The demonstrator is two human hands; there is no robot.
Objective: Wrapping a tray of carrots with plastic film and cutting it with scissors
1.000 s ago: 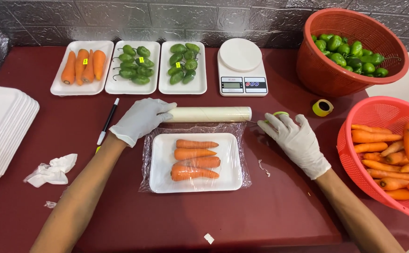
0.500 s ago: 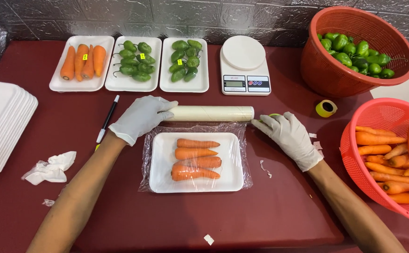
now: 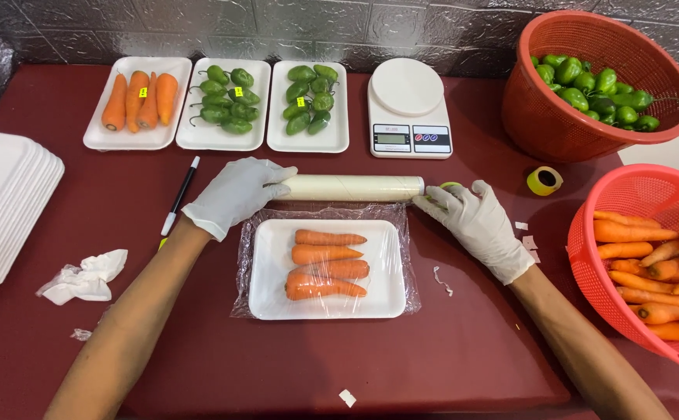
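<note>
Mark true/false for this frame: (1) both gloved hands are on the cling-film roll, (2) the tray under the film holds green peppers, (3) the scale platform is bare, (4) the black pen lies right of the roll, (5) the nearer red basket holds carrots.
1. True: the left hand and the right hand each hold an end of the pale cling-film roll.
2. False: the white foam tray under the film holds four orange carrots.
3. True: the white kitchen scale has nothing on its round platform.
4. False: the black pen lies left of the roll.
5. True: the nearer red plastic basket holds carrots.
</note>
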